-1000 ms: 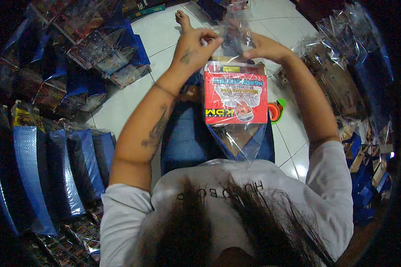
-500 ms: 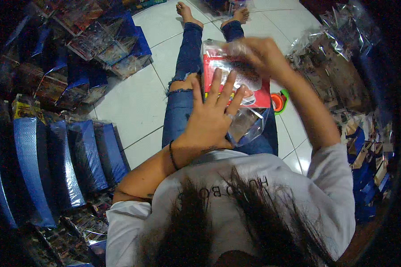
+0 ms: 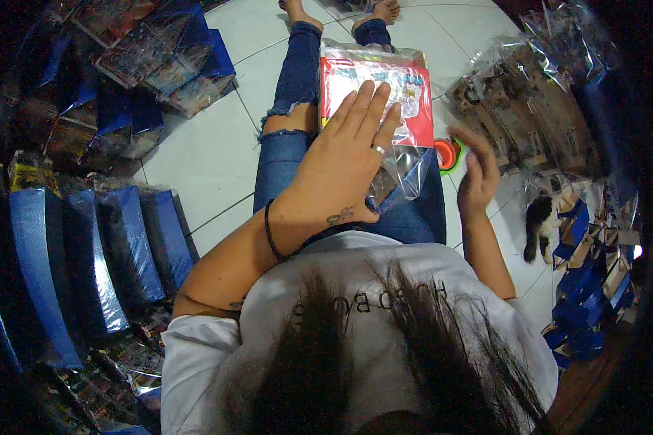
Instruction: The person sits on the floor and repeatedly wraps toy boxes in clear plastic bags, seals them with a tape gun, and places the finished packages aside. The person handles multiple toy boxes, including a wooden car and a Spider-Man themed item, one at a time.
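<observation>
A flat red-and-white package in a clear plastic bag lies across my thighs. My left hand rests on it palm down, fingers stretched out. The bag's loose clear end sticks out past the package toward my body. To the right of my leg, a green tape dispenser with an orange ring in it sits by the floor tiles, partly behind the package. Beside the dispenser is my right hand, slightly blurred, its fingers curved and apart with nothing seen in them.
Blue-edged wrapped stacks line the left side, with more plastic-wrapped bundles at the far left. Brown wrapped stacks stand at the right. A black-and-white furry animal shows partly near blue and tan pieces. White tiles cover the floor.
My right hand has left the far edge of the package and come down to the right, beside the tape dispenser. My left hand stays flat on the package.
</observation>
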Demonstrator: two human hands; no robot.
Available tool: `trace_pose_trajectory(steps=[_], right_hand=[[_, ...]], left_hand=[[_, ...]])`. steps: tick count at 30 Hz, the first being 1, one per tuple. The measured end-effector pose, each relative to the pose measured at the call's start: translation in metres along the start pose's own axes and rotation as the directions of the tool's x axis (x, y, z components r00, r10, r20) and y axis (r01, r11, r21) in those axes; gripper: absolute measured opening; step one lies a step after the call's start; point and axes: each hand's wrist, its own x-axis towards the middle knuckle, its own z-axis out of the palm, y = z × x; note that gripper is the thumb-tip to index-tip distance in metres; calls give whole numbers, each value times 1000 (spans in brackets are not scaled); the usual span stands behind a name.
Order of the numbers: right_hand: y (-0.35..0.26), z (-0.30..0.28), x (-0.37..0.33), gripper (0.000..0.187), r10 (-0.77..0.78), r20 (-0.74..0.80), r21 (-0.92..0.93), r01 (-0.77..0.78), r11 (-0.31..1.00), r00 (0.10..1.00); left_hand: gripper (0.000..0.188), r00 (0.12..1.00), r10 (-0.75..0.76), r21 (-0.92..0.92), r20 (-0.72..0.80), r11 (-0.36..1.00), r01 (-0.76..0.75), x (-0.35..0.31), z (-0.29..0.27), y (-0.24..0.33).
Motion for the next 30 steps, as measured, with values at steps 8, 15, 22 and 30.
trace_pose_trajectory(steps=[8,15,22,30], right_hand=[[286,-106,-64,89,812,-441,-207,-924,323,383],[35,-41,75,58,546,-317,620,-266,738,775],[-140,107,189,43,-419,809,-30,741,671,412],[-233,195,228,35,521,845,-258,757,601,-125]], left_hand=[[115,986,-16,-115,-169,993,-3,-3,10,1],[108,964,23,-135,-266,989,-61,1,16,-9],[111,973,61,62,-222,997,-48,-4,18,-10],[102,968,-20,-75,-249,997,1,-6,21,-10]])
